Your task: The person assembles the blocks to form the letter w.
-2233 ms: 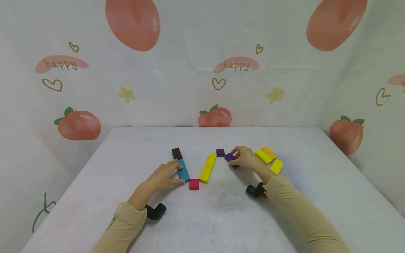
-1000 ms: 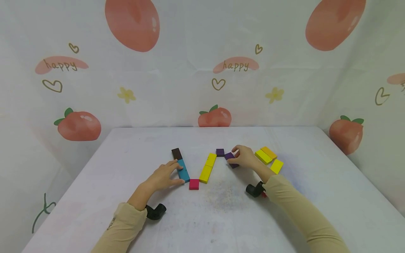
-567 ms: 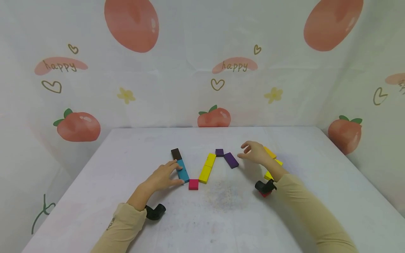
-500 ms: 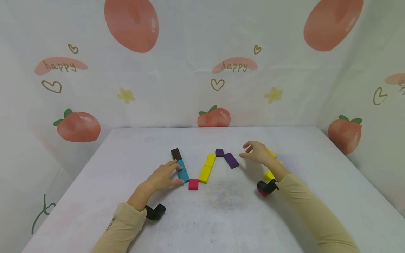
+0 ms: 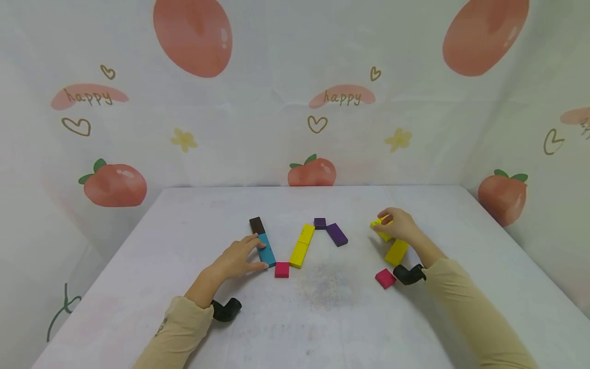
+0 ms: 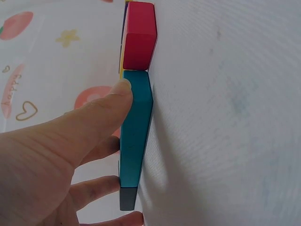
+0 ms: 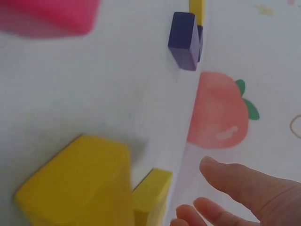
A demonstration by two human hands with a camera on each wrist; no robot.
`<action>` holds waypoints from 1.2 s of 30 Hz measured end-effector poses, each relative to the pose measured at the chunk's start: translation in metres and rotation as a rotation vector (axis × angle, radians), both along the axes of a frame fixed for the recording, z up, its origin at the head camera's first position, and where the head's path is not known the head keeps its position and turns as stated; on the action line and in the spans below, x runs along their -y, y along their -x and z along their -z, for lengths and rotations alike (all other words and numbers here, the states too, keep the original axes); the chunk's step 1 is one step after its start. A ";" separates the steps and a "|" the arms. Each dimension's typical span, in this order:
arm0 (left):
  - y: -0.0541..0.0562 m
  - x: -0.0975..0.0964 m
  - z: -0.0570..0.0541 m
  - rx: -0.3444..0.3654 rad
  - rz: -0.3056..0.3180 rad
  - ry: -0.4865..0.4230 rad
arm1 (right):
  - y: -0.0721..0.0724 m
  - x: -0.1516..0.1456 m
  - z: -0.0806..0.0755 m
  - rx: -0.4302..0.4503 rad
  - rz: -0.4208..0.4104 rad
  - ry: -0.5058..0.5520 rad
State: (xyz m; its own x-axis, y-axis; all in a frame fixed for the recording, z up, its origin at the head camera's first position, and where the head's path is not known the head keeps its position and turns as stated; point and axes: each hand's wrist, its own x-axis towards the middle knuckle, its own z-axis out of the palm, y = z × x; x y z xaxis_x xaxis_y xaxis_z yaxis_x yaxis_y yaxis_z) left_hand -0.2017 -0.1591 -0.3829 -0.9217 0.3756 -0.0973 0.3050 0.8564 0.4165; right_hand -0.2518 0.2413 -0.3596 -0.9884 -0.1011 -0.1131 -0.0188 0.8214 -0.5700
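In the head view my left hand (image 5: 236, 258) rests beside a blue block (image 5: 266, 252), its thumb and fingertips touching it. The left wrist view shows the thumb (image 6: 106, 106) on the blue block's top edge. A dark brown block (image 5: 256, 225) adjoins its far end and a red block (image 5: 282, 270) its near end. My right hand (image 5: 402, 228) hovers over a yellow block (image 5: 383, 236), thumb and fingers spread and holding nothing. In the right wrist view its thumb (image 7: 230, 181) is apart from the yellow block (image 7: 153, 195). Left of it lies a long purple block (image 5: 337, 234).
Two yellow blocks (image 5: 300, 254) slant from the red block up to a small purple block (image 5: 320, 223). On the right lie another yellow block (image 5: 396, 252) and a second red block (image 5: 385, 279). Black wrist devices (image 5: 227, 309) hang below both wrists. A printed cloth (image 5: 244, 138) stands behind.
My right hand let go of the long purple block and moved right, over the yellow blocks, covering the orange one. The second red block came into view. My left hand stayed still.
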 end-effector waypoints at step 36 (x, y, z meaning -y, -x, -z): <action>0.001 0.000 0.001 -0.003 -0.002 -0.001 | -0.003 -0.009 0.014 0.040 0.052 -0.068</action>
